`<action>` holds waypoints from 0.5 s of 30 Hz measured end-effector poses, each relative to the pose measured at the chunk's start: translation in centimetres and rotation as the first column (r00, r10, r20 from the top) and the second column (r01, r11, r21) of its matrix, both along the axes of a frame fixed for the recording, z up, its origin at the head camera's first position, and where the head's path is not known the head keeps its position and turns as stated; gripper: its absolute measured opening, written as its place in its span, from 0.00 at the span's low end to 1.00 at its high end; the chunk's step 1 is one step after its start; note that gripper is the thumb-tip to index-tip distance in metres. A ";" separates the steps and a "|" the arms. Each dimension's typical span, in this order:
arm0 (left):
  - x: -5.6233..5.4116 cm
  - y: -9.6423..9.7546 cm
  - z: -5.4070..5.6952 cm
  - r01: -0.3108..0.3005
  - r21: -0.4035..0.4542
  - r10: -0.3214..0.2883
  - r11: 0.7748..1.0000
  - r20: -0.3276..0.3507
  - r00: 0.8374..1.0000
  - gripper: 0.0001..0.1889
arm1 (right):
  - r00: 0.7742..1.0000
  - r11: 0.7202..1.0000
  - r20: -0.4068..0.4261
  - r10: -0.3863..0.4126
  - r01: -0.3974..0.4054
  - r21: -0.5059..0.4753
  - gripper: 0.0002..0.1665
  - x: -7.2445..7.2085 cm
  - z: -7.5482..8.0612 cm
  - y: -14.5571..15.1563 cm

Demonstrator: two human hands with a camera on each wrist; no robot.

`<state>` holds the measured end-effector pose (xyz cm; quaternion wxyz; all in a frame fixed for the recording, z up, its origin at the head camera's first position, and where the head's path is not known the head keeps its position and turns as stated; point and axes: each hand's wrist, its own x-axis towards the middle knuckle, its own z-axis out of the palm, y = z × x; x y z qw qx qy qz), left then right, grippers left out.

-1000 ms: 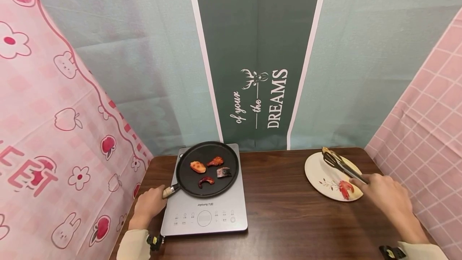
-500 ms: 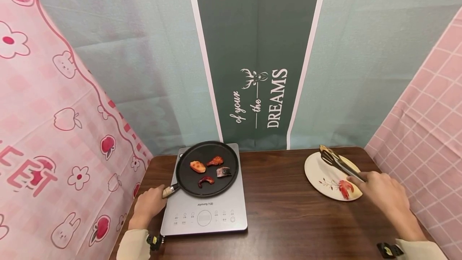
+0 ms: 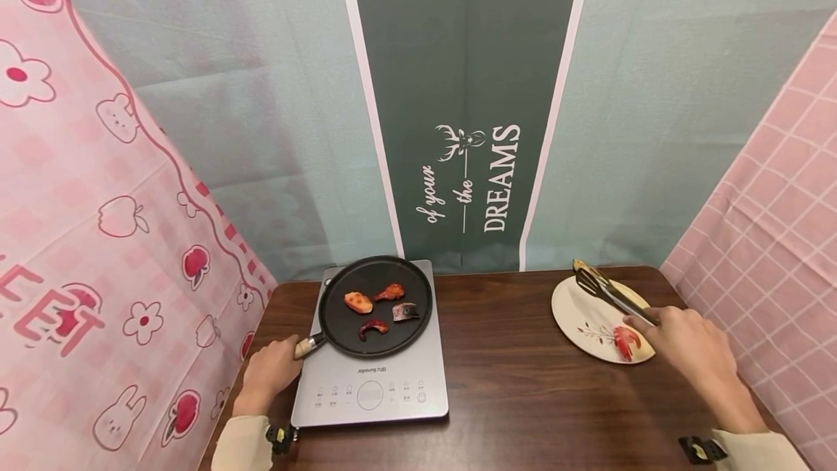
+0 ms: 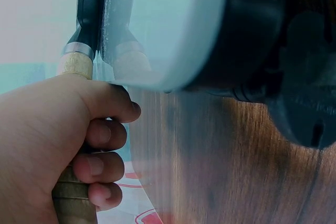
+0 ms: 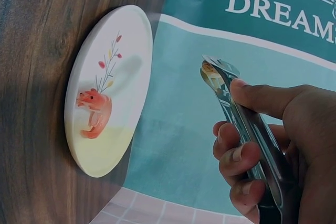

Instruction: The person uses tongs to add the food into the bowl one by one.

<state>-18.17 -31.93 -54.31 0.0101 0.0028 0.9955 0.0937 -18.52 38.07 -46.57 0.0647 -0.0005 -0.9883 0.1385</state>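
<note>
My left hand [image 3: 272, 365] grips the wooden handle [image 4: 77, 65] of a black flat pan [image 3: 376, 344], which sits on a silver induction cooker. Four fingers wrap round that handle in the left wrist view. In the pan lie a drumstick [image 3: 390, 291], an orange spotted piece [image 3: 358, 302], a fish piece [image 3: 405, 311] and a dark red curled piece [image 3: 373, 329]. My right hand [image 3: 692, 344] holds metal tongs [image 5: 252, 135], raised over the plate [image 3: 575, 318]. Between the tongs' tips is a small yellow-brown food piece [image 5: 208, 70]. A red shrimp [image 5: 95, 113] lies on the plate.
The induction cooker [image 3: 353, 413] stands at the left of the brown wooden table [image 3: 510, 384], its control panel toward me. Printed cloths hang close at the back and both sides; the pink grid cloth [image 3: 771, 260] is near my right arm.
My right hand has moved slightly left and toward the back, taking the tongs and the food piece along. The left hand, the pan and its food stay where they were.
</note>
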 end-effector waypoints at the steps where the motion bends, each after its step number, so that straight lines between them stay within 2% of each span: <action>1: 0.0 0.0 0.0 0.001 0.000 -0.001 1.000 0.000 1.000 0.13 | 1.000 1.000 0.001 0.002 -0.002 0.000 0.34 0.0 0.0 -0.1; 7: 0.1 0.1 0.1 0.002 0.000 -0.002 1.000 -0.007 1.000 0.10 | 1.000 1.000 0.004 0.007 -0.007 0.007 0.36 -0.2 0.5 -0.6; 15: 0.1 0.1 0.1 0.005 -0.002 -0.005 1.000 -0.010 1.000 0.13 | 1.000 1.000 0.005 0.010 -0.010 0.014 0.35 -0.4 1.2 -1.5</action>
